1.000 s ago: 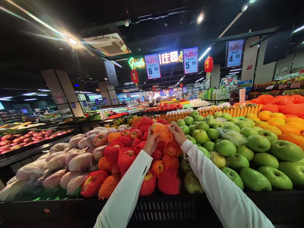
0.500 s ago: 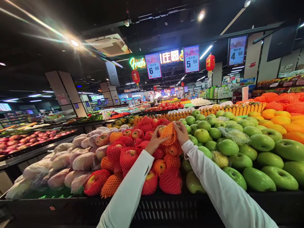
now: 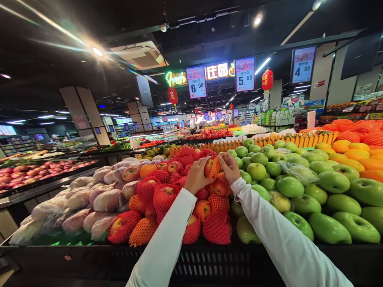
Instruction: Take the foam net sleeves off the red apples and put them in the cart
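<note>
Over the pile of red apples, my left hand [image 3: 197, 175] is closed around an apple [image 3: 207, 169] whose left part is bare. An orange foam net [image 3: 214, 168] covers the apple's right side. The fingers of my right hand [image 3: 229, 167] pinch the net's edge on the right. Right below lies another red apple [image 3: 220, 186]. Around it are apples in red foam nets [image 3: 217, 227] and orange foam nets [image 3: 219, 202]. Part of the held apple is hidden behind my left fingers.
Green apples [image 3: 302, 202] fill the right side, with oranges [image 3: 357, 154] beyond. Plastic-wrapped fruit [image 3: 107, 201] is heaped at the left. The black display edge [image 3: 89, 259] runs along the front. A low yellow fence [image 3: 311, 139] stands behind the green apples.
My left hand has turned so that its back covers more of the apple. The orange net now sits further to the right, baring the apple's left side. The view has shifted slightly.
</note>
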### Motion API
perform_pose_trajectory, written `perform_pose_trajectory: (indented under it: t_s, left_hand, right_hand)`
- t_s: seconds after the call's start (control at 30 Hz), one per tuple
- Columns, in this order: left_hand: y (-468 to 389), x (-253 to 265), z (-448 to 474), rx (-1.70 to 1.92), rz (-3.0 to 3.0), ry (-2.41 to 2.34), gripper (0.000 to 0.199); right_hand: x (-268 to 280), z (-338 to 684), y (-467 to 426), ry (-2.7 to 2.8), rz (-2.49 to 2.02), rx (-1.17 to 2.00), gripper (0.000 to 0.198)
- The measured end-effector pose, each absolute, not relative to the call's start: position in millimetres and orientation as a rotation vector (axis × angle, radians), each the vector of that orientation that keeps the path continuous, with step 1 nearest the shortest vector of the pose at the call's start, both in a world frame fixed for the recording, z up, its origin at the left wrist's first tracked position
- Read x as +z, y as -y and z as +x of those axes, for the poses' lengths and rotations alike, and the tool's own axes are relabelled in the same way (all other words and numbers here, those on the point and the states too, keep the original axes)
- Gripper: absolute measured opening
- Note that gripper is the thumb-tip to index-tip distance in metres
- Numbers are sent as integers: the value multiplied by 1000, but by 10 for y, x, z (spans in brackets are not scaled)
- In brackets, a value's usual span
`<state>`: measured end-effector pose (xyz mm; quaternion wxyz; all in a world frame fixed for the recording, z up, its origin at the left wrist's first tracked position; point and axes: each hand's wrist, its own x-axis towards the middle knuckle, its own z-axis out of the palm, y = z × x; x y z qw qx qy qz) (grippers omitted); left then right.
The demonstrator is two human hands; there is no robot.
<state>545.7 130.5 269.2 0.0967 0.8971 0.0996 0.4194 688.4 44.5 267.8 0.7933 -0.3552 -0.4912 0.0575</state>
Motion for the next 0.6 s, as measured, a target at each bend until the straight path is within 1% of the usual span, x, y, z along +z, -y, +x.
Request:
perform_pose_trajectory:
  t_s: [0.13, 0.27, 0.4, 0.5, 0.6]
  left_hand:
    - [-1353, 2658, 5467, 1169, 2660, -449, 89]
    - [-1316, 2712, 5438, 1126, 2715, -275, 88]
    - [-1232, 2757, 5417, 1171, 2596, -14, 80]
    - [-1216, 2733, 5426, 1169, 2418, 114, 75]
    - [-1243, 2686, 5462, 1149, 2294, 100, 69]
  right_hand:
    - [2694, 6854, -402, 1154, -763, 184, 43]
    - [2685, 6892, -416, 1113, -805, 305, 50]
    - [2649, 6977, -492, 908, -852, 253, 58]
    - [2635, 6994, -523, 944, -914, 205, 58]
    - [2636, 6972, -520, 1025, -978, 102, 57]
